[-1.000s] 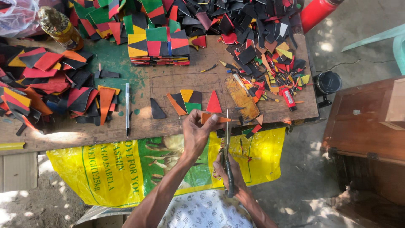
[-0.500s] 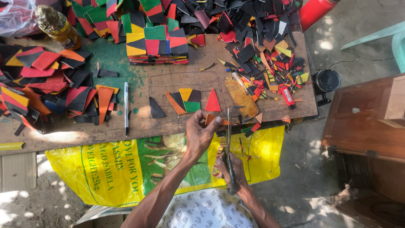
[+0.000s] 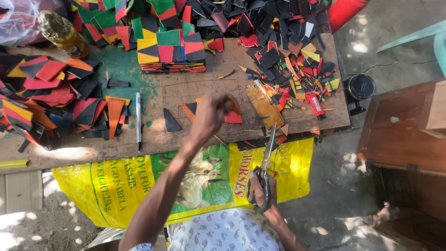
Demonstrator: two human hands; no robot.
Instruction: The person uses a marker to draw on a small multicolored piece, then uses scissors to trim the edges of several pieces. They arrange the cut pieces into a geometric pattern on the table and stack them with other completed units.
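My left hand [image 3: 209, 116] reaches out over the wooden worktop [image 3: 186, 88], blurred, its fingers closed on a small orange piece [image 3: 232, 103]. It hovers above a row of cut triangles: a black one [image 3: 171, 122], an orange strip [image 3: 187, 111] and a red one [image 3: 234, 118]. My right hand [image 3: 261, 193] stays low by my lap, gripping the handles of long scissors [image 3: 268, 153]. Their blades are shut and point up toward the table edge.
A stack of red, green, yellow and black squares [image 3: 169, 49] sits at the back. Scrap piles [image 3: 288, 56] lie right and left. A pen [image 3: 138, 118], a red cutter [image 3: 317, 104], a bottle [image 3: 62, 35], a yellow sack [image 3: 116, 186] and a brown wooden box [image 3: 404, 135] surround me.
My left hand has moved forward from the table edge, away from the scissors, to above the row of triangles. The right hand with the scissors has dropped slightly.
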